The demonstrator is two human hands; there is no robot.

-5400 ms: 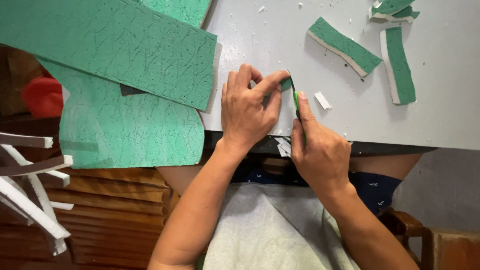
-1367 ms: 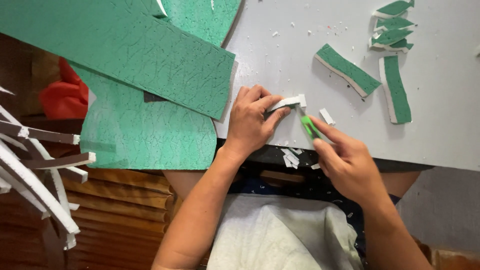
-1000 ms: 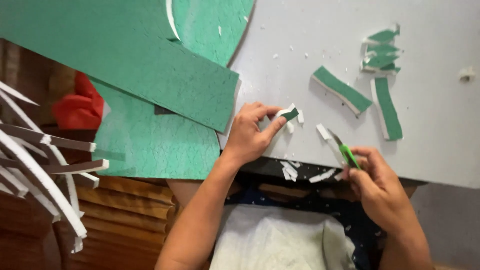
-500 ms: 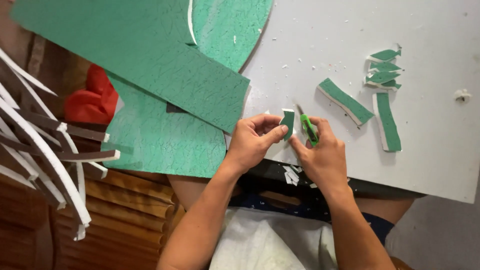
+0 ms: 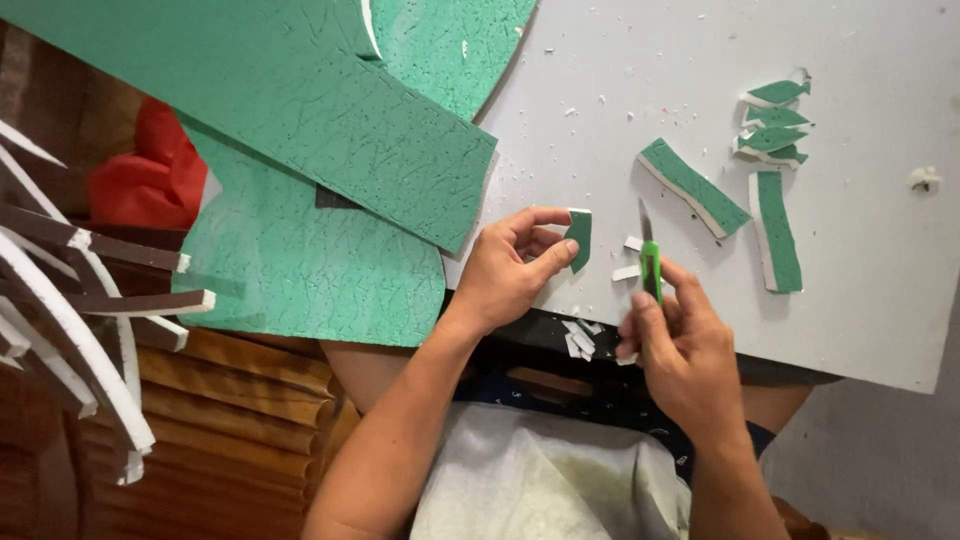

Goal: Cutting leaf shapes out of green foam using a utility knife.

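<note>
My left hand (image 5: 508, 268) pinches a small green foam piece (image 5: 579, 238) with a white edge between thumb and forefinger, just above the white board (image 5: 860, 290). My right hand (image 5: 678, 350) grips a green utility knife (image 5: 650, 268), blade pointing away from me, a little to the right of the piece and apart from it. Small white offcuts (image 5: 628, 272) lie between the two hands, and more scraps (image 5: 579, 338) sit at the board's near edge.
Two long green foam strips (image 5: 694, 187) (image 5: 776, 230) and a stack of small leaf-shaped green cutouts (image 5: 772, 122) lie on the board at right. Large green foam sheets (image 5: 300, 130) overlap at left. A red cloth (image 5: 150, 175) and white-edged dark strips (image 5: 70, 300) are far left.
My right hand with the knife has pulled away from the small piece, to the right and toward me. My left hand still holds the piece, now turned upright.
</note>
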